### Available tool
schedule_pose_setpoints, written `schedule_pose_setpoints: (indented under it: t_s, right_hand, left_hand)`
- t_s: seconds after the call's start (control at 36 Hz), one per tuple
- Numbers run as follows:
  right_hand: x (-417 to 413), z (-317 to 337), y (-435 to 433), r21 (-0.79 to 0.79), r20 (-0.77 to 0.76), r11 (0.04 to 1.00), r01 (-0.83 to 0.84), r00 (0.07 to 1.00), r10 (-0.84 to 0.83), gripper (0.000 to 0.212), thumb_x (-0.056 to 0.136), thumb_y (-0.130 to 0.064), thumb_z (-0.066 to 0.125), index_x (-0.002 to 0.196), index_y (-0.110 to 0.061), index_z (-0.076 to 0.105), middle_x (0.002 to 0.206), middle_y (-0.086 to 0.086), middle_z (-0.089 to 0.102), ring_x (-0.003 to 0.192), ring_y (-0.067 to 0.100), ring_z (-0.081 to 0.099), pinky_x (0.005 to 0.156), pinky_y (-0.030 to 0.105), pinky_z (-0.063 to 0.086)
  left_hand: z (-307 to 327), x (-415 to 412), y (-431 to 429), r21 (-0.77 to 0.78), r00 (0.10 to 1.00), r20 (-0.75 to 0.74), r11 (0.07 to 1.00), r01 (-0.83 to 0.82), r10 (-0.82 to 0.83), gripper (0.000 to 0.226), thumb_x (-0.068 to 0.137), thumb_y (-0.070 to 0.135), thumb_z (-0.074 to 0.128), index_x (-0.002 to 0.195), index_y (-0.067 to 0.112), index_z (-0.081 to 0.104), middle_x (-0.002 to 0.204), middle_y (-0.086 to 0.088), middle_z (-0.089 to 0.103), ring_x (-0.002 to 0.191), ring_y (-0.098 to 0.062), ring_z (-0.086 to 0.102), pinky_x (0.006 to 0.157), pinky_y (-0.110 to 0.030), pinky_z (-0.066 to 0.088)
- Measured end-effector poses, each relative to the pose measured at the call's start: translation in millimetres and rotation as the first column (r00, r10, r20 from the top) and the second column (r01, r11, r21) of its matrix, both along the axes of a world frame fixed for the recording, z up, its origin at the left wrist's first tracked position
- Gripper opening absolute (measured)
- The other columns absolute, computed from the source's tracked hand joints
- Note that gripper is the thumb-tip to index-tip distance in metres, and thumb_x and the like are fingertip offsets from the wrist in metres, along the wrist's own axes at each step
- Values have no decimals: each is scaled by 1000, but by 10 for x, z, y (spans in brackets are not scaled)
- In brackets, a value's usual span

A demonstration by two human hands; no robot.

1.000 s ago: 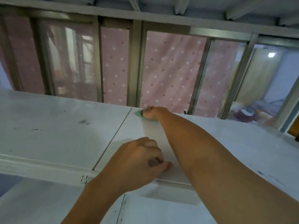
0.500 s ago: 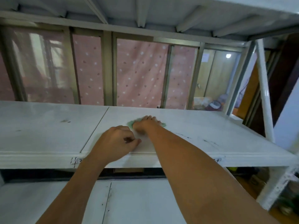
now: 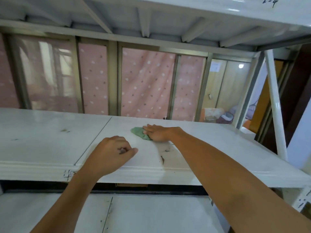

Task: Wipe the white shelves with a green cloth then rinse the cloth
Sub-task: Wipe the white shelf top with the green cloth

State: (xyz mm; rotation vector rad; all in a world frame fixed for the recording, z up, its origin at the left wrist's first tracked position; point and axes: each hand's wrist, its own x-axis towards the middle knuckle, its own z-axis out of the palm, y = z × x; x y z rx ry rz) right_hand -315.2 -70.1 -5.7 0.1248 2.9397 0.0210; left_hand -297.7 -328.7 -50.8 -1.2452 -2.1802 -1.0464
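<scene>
A wide white shelf (image 3: 210,145) runs across the middle of the view, with dark smudges near its front edge. A crumpled green cloth (image 3: 138,132) lies on it toward the back. My right hand (image 3: 158,132) presses flat on the cloth's right part, fingers pointing left, so part of the cloth is hidden under the palm. My left hand (image 3: 110,153) rests on the shelf near its front edge, fingers curled into a loose fist with nothing in it. A lower white shelf (image 3: 151,214) shows below both forearms.
Another white shelf (image 3: 218,12) hangs overhead on metal ribs. A white upright post (image 3: 276,105) stands at the right end. Behind the shelves are metal-framed panes with a pink dotted curtain (image 3: 146,81). A seam (image 3: 94,140) divides the shelf panels left of my hands.
My right hand has slid the green cloth from the back of the shelf toward the right and nearer. The view has tilted down and right. The left hand keeps its place by the front edge.
</scene>
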Motion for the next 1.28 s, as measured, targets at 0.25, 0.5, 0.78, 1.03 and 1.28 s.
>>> schedule_pose_setpoints:
  t_s: [0.25,0.5,0.78,1.03,1.28]
  right_hand:
    - [-696,20,660,-12,-136,997,-79,988,76,58,107,-41,20,159,-16,14,167,6,5,152,25,12,122,42,11]
    - [-895,-55,1641,-198,-88,980,-15,996,-3,81,87,-82,19,157,-41,13,167,-3,6,152,25,11,122,49,10]
    - [-739,-30,2042,-711,-238,702,-44,954,-181,40,92,-37,66,132,-32,64,137,-8,59,118,10,58,104,26,43]
    - [-364,47,1648,-419,38,900,-117,988,147,79,94,-75,20,159,-32,8,166,-7,0,152,14,-2,123,48,0]
    - [584,30,971,-446,47,875,-189,971,233,74,96,-72,14,158,-37,-3,162,-24,-10,147,-3,-11,115,31,-9]
  left_hand:
    - [44,118,185,-96,967,-247,991,-93,67,57,91,70,45,74,25,75,78,14,68,70,-9,59,62,-32,54]
    - [31,539,534,15,968,-226,994,-107,107,37,91,45,61,72,17,75,81,9,67,69,-13,66,59,-35,54]
    - [45,473,559,118,967,-8,960,-253,255,26,79,48,70,68,25,73,85,11,70,74,-6,66,70,-8,42]
    - [55,488,572,76,977,-39,976,-205,208,36,83,48,61,69,18,73,75,11,68,73,-5,65,69,-11,43]
    - [22,503,546,51,979,-143,989,-137,143,42,90,45,57,66,14,71,71,11,64,63,-10,62,61,-26,46]
